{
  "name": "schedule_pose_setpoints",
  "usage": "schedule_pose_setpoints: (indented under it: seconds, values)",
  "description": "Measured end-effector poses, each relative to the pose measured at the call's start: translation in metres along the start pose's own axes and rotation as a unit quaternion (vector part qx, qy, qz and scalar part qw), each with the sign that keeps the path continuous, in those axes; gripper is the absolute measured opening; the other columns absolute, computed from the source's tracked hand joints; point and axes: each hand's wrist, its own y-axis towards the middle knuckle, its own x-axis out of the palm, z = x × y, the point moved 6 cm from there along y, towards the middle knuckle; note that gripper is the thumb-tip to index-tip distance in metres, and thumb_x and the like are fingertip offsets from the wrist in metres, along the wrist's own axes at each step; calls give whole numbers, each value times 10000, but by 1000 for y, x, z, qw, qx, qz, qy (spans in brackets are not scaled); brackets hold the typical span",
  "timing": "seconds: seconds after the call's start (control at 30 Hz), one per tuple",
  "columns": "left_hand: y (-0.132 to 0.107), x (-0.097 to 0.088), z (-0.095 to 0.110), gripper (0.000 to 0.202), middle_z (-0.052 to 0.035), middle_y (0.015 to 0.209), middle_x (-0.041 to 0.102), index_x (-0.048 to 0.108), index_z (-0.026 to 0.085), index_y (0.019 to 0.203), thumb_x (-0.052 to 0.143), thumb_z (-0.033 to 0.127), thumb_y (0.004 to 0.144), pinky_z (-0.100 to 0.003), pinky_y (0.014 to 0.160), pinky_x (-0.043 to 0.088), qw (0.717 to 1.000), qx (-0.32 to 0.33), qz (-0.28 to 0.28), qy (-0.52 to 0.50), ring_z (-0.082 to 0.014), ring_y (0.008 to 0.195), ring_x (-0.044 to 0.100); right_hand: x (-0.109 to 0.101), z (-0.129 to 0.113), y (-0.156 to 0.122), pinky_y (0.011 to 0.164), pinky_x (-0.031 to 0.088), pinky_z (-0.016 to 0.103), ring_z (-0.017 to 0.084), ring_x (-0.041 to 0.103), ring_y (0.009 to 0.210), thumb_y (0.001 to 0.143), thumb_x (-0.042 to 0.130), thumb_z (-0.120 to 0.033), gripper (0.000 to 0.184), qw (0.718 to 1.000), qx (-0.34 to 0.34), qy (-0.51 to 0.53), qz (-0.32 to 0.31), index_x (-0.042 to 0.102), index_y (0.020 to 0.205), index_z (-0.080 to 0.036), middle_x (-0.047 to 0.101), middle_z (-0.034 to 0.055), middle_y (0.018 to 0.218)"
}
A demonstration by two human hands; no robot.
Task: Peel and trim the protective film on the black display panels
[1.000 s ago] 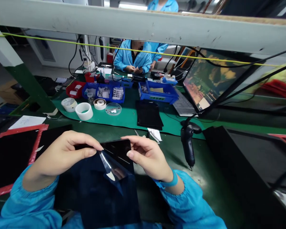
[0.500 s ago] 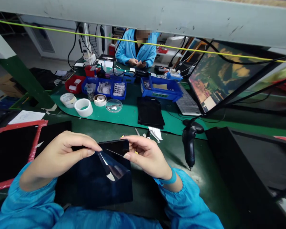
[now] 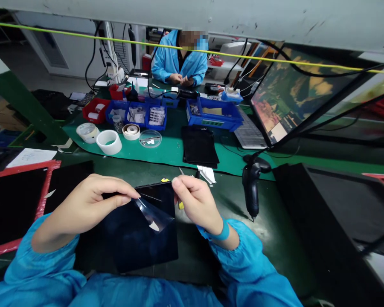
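Observation:
My left hand (image 3: 91, 202) pinches a corner of a clear protective film (image 3: 152, 213) between thumb and fingertips. Below that hand the film is peeled up and folded over, and a small white patch shows on it. Beneath it is a glossy black screen panel (image 3: 147, 247), its far edge raised toward me. At the panel's far right corner, my right hand (image 3: 196, 202) is closed with thumb and fingers on the edge. Part of its grip is hidden behind the corner. Yellow pieces (image 3: 165, 180) show by that corner.
A black scanner-like tool (image 3: 251, 187) hangs at right. Tape rolls (image 3: 109, 143) and blue parts bins (image 3: 216, 119) stand on the green mat (image 3: 166, 153). Black sheets (image 3: 199, 147) lie there too. Left is a red-edged black panel (image 3: 16, 200). A co-worker (image 3: 179, 59) sits opposite.
My right thumb has shifted from the panel's face up to its far right corner. The peeled film has lifted slightly, and my left hand has moved a little right.

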Motion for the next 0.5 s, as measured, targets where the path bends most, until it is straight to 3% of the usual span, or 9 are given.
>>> schedule_pose_setpoints:
  seconds: [0.07, 0.17, 0.27, 0.5]
  values:
    - [1, 0, -1, 169, -28, 971, 851, 878, 285, 981, 732, 213, 939, -208, 791, 643, 1000, -4, 1, -3, -197, 874, 816, -2, 5, 3, 525, 460, 241, 120, 572, 536, 1026, 578, -649, 581, 999, 29, 34, 7, 633, 683, -184, 624, 13, 593]
    - [2, -2, -2, 152, -26, 960, 852, 879, 289, 966, 749, 220, 926, -209, 786, 647, 1000, -4, 10, -9, -201, 874, 817, -9, 11, 7, 517, 501, 237, 125, 620, 519, 974, 624, -716, 589, 994, 55, 86, 41, 713, 783, -166, 694, 37, 645]
    - [2, -4, -3, 149, -29, 960, 853, 879, 289, 963, 756, 217, 920, -215, 787, 651, 1000, -4, 18, -12, -207, 883, 818, -17, 9, 10, 515, 514, 228, 121, 629, 518, 944, 683, -703, 566, 992, 38, 97, 67, 726, 785, -162, 706, 41, 653]
    - [-1, -8, 5, 194, -2, 951, 852, 878, 313, 946, 752, 170, 908, -186, 775, 641, 999, 13, 41, -12, -184, 871, 816, -24, -2, 10, 520, 531, 224, 120, 641, 535, 940, 754, -585, 444, 993, 12, 103, 63, 763, 813, -160, 717, 38, 667]
